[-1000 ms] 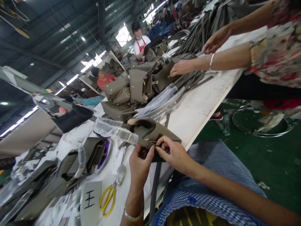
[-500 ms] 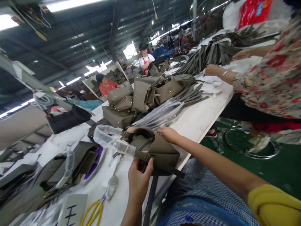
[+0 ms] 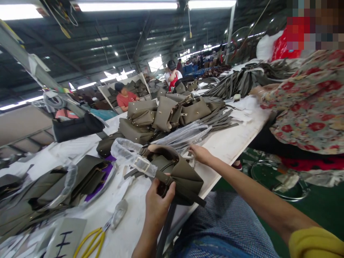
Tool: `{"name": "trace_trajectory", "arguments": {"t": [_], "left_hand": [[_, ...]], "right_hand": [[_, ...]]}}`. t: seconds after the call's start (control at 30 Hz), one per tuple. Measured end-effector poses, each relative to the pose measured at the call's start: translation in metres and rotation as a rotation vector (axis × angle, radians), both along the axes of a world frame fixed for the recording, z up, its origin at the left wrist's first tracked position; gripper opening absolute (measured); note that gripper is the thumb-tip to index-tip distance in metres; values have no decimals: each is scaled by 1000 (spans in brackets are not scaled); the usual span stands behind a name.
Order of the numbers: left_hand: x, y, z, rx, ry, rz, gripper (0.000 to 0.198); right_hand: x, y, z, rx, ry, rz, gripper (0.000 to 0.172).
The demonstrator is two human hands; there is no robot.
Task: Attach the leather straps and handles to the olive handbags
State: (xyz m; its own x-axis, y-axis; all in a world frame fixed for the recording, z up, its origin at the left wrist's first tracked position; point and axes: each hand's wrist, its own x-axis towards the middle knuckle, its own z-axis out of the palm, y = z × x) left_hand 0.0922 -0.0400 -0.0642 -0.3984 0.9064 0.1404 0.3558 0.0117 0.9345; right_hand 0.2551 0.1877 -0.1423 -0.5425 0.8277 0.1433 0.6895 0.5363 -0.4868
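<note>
An olive-grey handbag [image 3: 188, 175] lies tilted at the table's near edge, its mouth gaping. Its handle [image 3: 126, 152] is wrapped in clear plastic, with a gold buckle. My left hand [image 3: 159, 200] grips the bag by the strap end below the handle, thumb on top. Just beyond the bag's right rim, my right hand [image 3: 200, 154] has its fingertips pinched together; what is between them is too small to make out. A dark strap [image 3: 166, 225] hangs down beside my left wrist. Yellow-handled scissors [image 3: 92, 240] lie on the table to the left, their blades near a plastic-wrapped piece [image 3: 119, 214].
Several similar bags [image 3: 163, 114] are heaped ahead, beside plastic-wrapped strips [image 3: 185, 134]. More bag parts [image 3: 67, 182] cover the left of the white table [image 3: 228, 143]. A co-worker in a floral top [image 3: 309, 107] works at the right, near a round metal stool [image 3: 279, 179].
My right hand has drawn off the bag's rim, slightly right and away. My left hand keeps its grip on the bag. The camera view has shifted and tilted a little.
</note>
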Motion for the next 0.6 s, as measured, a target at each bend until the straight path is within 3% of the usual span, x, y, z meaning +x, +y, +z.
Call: {"name": "trace_trajectory", "arguments": {"t": [0.13,0.3,0.4,0.53,0.6], "left_hand": [[1,2,4,2,37,-30,32],[4,2,7,31,26,-42,31],[3,1,6,33,9,-44,31],[2,1,5,5,37,-26,30],[2,2,6,-1,51,-25,29]], "right_hand": [[8,-26,-6,-26,-40,23,39],[11,-46,-5,-84,-31,-35,16],[21,-44,2,-110,50,-130,11],[43,-45,20,-179,177,-302,29],[52,-59,33,-215,291,-363,29]]}}
